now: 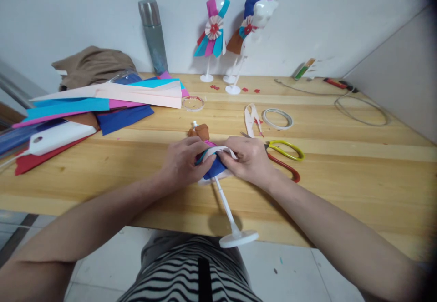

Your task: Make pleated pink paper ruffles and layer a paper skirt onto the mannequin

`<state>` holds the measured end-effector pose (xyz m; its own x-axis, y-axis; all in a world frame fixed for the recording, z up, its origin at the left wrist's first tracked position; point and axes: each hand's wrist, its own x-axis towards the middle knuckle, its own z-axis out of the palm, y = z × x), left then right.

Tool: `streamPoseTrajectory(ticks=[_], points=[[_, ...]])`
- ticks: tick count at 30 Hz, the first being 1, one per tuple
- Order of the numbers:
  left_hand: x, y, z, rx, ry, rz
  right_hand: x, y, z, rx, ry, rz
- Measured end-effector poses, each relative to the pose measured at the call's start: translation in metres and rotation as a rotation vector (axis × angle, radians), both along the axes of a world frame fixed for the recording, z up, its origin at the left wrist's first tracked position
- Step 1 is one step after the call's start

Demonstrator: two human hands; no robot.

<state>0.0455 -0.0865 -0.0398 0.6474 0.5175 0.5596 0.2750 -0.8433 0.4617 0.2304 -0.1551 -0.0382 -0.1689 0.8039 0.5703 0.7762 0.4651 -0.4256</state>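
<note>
A miniature dress-form mannequin lies tipped between my hands, its white stand (225,202) pointing toward me and its round base past the table's front edge. Blue paper (215,168) covers its lower part, and brown paper (202,132) shows at its far end. My left hand (186,158) is closed with thumb and fingers pinching the left side of a pale paper strip (220,149). On the right side of that strip, my right hand (247,158) pinches too. The hands hide most of the mannequin's body.
Scissors (285,149) with yellow and red handles lie by my right hand, near a tape roll (278,118) and pale paper scraps (251,118). Coloured paper sheets (143,93) and a white glue gun (63,136) are left. Dressed mannequins (213,29) and a flask (154,38) stand behind.
</note>
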Motion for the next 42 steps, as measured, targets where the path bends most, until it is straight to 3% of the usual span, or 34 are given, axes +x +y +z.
streamPoseTrajectory(ticks=[4, 11, 18, 23, 27, 31, 33, 35, 39, 42], points=[[-0.001, 0.001, 0.001, -0.020, -0.017, 0.002, 0.000, 0.000, 0.003, -0.057, 0.074, 0.027], [-0.002, 0.002, 0.002, -0.007, 0.021, 0.038, 0.002, -0.001, 0.007, -0.035, 0.022, 0.114], [-0.004, 0.002, 0.000, 0.011, -0.028, -0.013, 0.000, 0.001, 0.001, 0.003, 0.055, 0.015], [-0.005, 0.003, 0.003, -0.053, -0.060, -0.011, 0.005, -0.002, 0.008, -0.094, 0.144, 0.120], [-0.004, 0.003, 0.005, -0.087, -0.015, 0.041, 0.012, -0.006, 0.014, 0.058, 0.240, 0.090], [-0.007, 0.002, 0.005, -0.093, -0.046, -0.001, 0.021, -0.010, 0.023, 0.175, 0.198, 0.019], [-0.010, 0.004, 0.006, -0.081, -0.063, -0.069, 0.023, -0.009, 0.027, 0.047, 0.172, -0.006], [-0.014, 0.007, 0.010, -0.071, -0.069, -0.163, 0.023, -0.006, 0.029, -0.194, 0.185, 0.022], [-0.023, 0.016, 0.023, -0.193, -0.055, -0.418, 0.025, -0.002, 0.030, -0.698, 0.246, 0.341], [-0.028, 0.022, 0.029, -0.415, -0.083, -0.496, 0.034, -0.005, 0.037, -0.962, 0.313, 0.491]])
